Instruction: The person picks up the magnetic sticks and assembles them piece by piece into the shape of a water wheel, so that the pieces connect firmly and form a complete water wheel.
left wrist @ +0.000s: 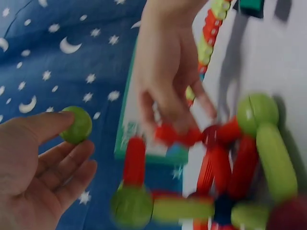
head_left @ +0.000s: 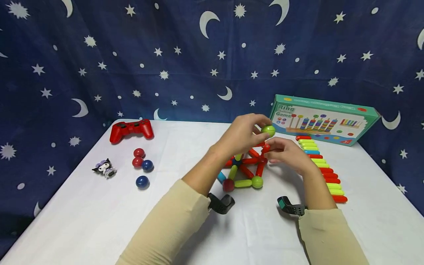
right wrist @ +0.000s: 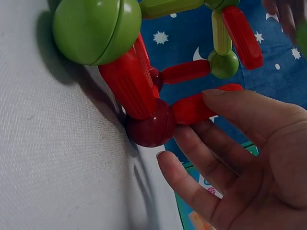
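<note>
My left hand pinches a loose green ball between thumb and fingers, above the back of a ball-and-rod structure. In the left wrist view the ball is apart from the structure. At the structure's right side, my right hand holds a red rod between thumb and fingers. One end of that rod meets a dark red ball low by the cloth. Red, green and blue rods join the structure's balls, including a green ball at the front. My left forearm hides part of it.
A row of coloured rods runs along the right, before a game box. To the left lie a red game controller, a small figurine, two red balls and two blue balls. A starry curtain hangs behind.
</note>
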The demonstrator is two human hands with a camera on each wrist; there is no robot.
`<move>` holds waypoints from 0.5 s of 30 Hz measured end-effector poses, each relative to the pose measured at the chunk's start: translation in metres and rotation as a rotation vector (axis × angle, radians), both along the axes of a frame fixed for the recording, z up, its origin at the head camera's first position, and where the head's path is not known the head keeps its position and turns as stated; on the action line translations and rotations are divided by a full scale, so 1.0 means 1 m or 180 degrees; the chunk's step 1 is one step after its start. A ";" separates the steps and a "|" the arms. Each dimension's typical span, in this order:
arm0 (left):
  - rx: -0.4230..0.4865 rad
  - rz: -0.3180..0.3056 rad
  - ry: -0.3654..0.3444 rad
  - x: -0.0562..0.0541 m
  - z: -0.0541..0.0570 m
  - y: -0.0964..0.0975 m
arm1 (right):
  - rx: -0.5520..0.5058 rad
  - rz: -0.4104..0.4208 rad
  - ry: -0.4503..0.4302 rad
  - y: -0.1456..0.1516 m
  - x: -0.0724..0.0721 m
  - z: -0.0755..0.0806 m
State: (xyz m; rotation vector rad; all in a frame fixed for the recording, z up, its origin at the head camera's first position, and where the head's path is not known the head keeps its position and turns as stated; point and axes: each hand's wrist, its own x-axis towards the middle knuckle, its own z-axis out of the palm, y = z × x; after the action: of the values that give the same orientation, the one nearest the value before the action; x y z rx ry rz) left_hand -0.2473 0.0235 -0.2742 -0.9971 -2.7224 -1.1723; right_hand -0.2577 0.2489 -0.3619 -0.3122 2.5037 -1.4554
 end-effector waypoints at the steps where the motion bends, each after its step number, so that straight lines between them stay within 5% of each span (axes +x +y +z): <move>1: -0.0089 -0.0045 0.0069 -0.002 -0.001 0.008 | 0.0016 -0.0005 0.0007 0.000 0.000 0.000; 9: -0.1039 -0.0029 0.0428 -0.008 -0.015 0.037 | 0.0059 -0.0061 0.0074 -0.002 -0.003 -0.002; 15: -0.1110 0.0066 0.0424 -0.008 -0.024 0.037 | 0.0057 -0.0054 0.0071 0.002 -0.003 -0.002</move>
State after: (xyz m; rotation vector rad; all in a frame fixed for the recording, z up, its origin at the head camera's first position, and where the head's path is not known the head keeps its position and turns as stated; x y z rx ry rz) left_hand -0.2548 0.0603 -0.2983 -1.0293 -2.8758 -0.6112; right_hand -0.2604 0.2507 -0.3644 -0.3065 2.5415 -1.4427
